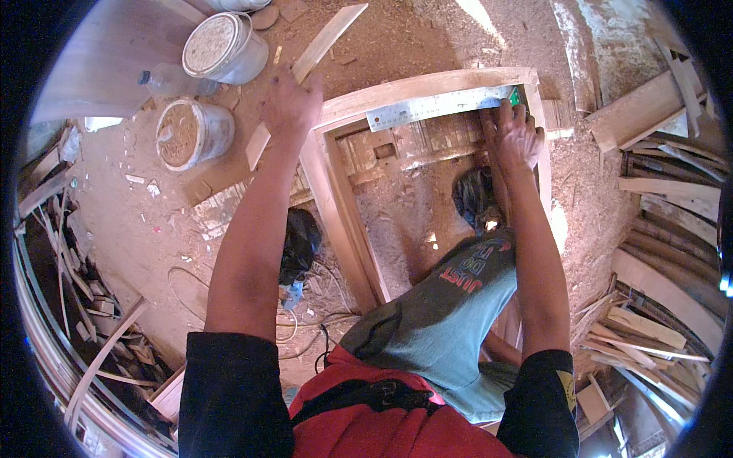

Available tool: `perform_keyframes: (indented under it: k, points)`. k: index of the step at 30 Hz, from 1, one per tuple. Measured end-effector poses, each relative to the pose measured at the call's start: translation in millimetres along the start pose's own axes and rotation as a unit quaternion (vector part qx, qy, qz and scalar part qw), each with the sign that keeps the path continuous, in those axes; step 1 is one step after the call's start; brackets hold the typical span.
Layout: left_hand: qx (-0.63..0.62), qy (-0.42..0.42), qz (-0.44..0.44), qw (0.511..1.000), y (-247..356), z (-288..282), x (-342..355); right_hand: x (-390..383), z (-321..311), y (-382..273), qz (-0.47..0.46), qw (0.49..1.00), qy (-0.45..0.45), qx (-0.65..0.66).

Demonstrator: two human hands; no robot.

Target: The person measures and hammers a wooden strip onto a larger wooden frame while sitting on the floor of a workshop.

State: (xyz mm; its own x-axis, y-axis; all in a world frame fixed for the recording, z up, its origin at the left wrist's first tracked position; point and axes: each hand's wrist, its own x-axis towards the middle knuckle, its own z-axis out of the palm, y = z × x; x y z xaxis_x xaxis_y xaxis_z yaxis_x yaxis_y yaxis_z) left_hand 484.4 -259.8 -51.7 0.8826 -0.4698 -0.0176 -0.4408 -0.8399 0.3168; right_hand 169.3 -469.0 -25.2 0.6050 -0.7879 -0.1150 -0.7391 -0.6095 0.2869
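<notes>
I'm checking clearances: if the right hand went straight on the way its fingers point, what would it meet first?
Probably the flat silver metal ruler with a green end, already at the right hand; just beyond lies the pale wooden frame's far rail, though depth is unclear.

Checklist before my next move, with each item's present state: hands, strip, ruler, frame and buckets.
1. Left hand gripping the wooden strip: ok.
2. Right hand on the metal ruler, at its green end: ok.
3. Ruler running along the far rail of the wooden frame: ok.
4. Ruler seated flush against that rail: cannot tell.
5. Both buckets standing apart from the frame: ok.
6. Strip clear of the frame: cannot tell.
</notes>
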Motion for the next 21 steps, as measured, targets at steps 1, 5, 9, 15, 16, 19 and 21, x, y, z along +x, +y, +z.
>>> perform_keyframes:
  k: [1, 5, 9, 15, 16, 19, 21]
  points:
    - [-0.013, -0.003, 0.007, 1.0, 1, 1, 0, 3, 6, 1, 0.004, 1.0, 0.02, -0.011]
    - [0.015, -0.105, -0.056, 0.993, 14, -17, -1, 10, 1, -3, 0.019, 0.999, -0.029, -0.017]
    - [-0.004, -0.061, -0.033, 0.998, 4, -10, -2, 11, 9, 0, 0.0, 1.0, 0.0, -0.02]
    - [-0.019, -0.083, -0.05, 0.995, 6, -7, -1, 6, 11, 7, -0.004, 0.999, -0.019, -0.042]
    - [-0.027, -0.096, -0.06, 0.993, 2, -6, 0, 0, 8, 6, -0.001, 0.999, -0.019, -0.031]
    - [-0.03, -0.082, -0.047, 0.995, 2, -3, -1, -24, 20, 7, 0.006, 0.999, 0.026, 0.028]
    - [-0.015, -0.057, -0.042, 0.997, -5, -6, -2, -36, -14, -14, 0.022, 0.984, 0.01, 0.178]
